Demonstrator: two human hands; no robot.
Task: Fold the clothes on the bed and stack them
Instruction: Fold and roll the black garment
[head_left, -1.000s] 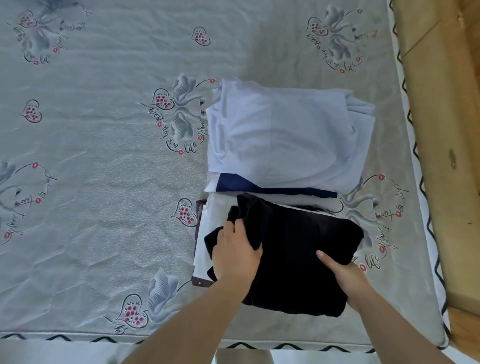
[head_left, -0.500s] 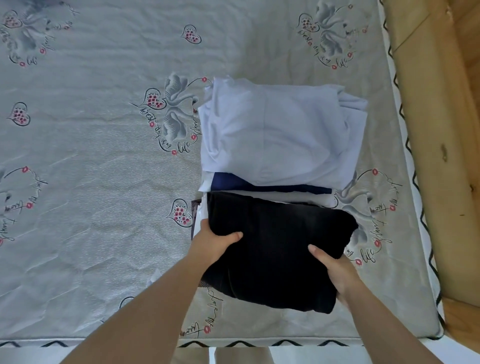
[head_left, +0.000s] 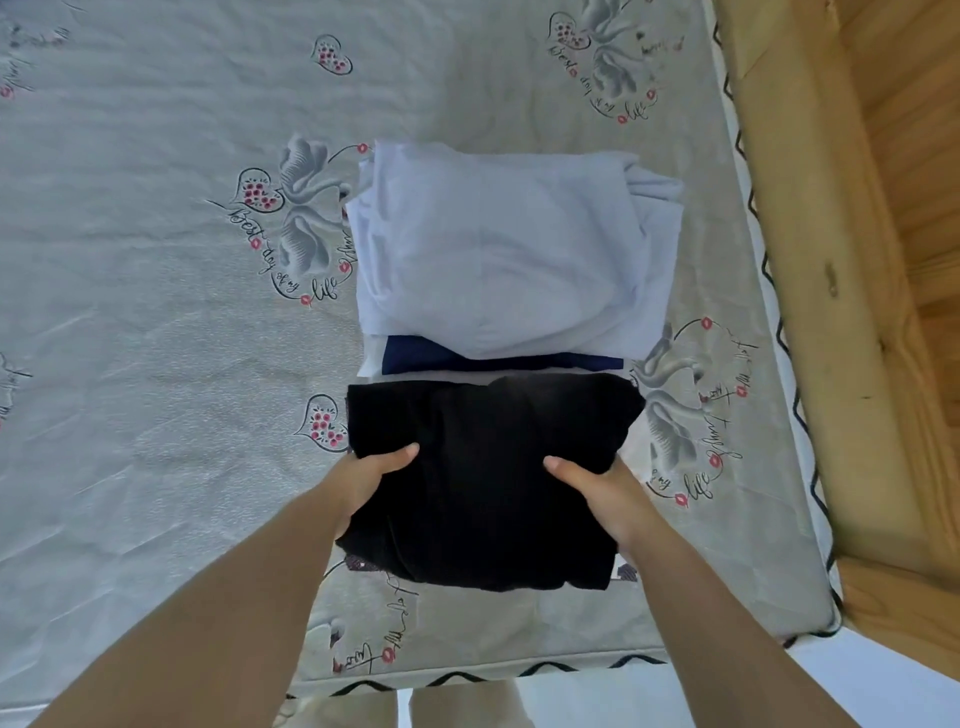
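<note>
1. We hold the folded black garment (head_left: 488, 483) by its two side edges, near the front edge of the bed (head_left: 156, 364). Our left hand (head_left: 363, 480) grips the left edge, thumb lying on top of the cloth, the other fingers tucked beneath and hidden. Our right hand (head_left: 597, 488) grips the right edge the same way: thumb on top, the rest under the cloth, so we cannot tell how those fingers lie.

2. We judge the folding of this piece done; the step in hand is lifting or carrying the bundle to a stack. Whether its underside is touching the bed or just clear of it, we cannot tell.

3. Just beyond it lies the stack (head_left: 509, 249): a pale blue garment on top, with a navy layer (head_left: 498, 361) and a white edge showing under its near side. The black piece's far edge sits right against that near side.

4. The next move, as we judge it, calls for keeping both grips firm so the folds do not slip open, carrying the bundle forward and setting it squarely on the pale top.

5. A sliver of dark patterned cloth (head_left: 358, 563) peeks from under the black piece; we cannot tell what it is.

6. The bed's cover is grey and quilted, printed with hearts, flowers and script, with a zigzag border. A wooden frame (head_left: 841, 312) runs along the right side, and pale floor shows below the front edge.
</note>
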